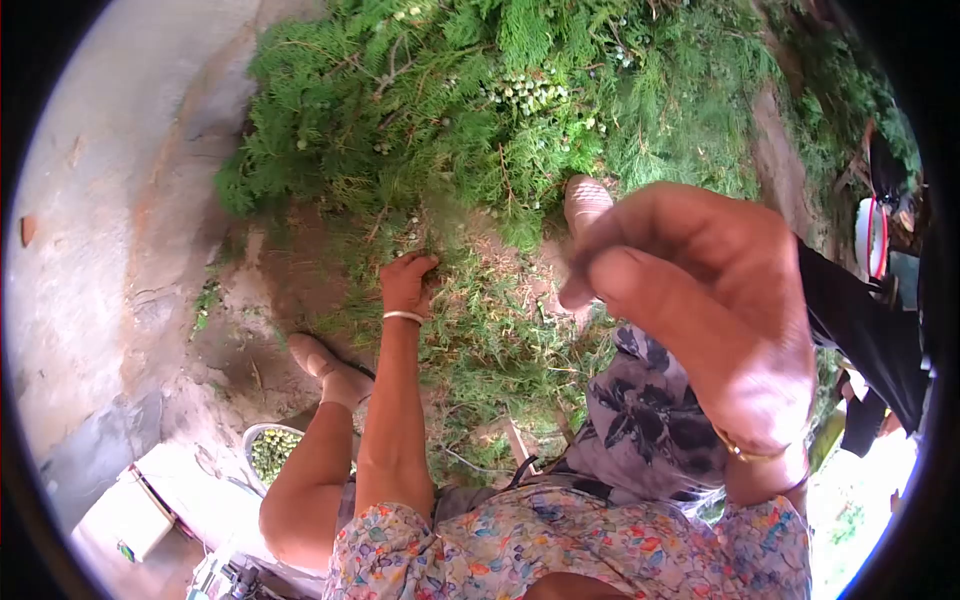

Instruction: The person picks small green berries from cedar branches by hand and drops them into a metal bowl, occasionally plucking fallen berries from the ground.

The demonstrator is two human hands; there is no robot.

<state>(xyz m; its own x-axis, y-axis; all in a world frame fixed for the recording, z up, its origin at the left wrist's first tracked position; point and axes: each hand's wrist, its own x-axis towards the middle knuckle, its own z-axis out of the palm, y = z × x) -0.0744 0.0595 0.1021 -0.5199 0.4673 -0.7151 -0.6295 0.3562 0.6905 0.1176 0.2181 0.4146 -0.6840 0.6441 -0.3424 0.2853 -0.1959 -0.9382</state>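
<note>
Green sprigs (440,225) under left hand (405,283)

Branches (500,110) are heaped ahead on the ground (260,300); a bowl (268,452) is set left, beside the knee (300,500).

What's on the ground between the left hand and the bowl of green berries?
In the head view, the left foot on bare dirt lies between the left hand and the bowl of green berries.

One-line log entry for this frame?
left hand: gripping green branches on ground | right hand: raised near camera, fingers pinched, contents unclear | bowl: green berries, beside left knee
</note>
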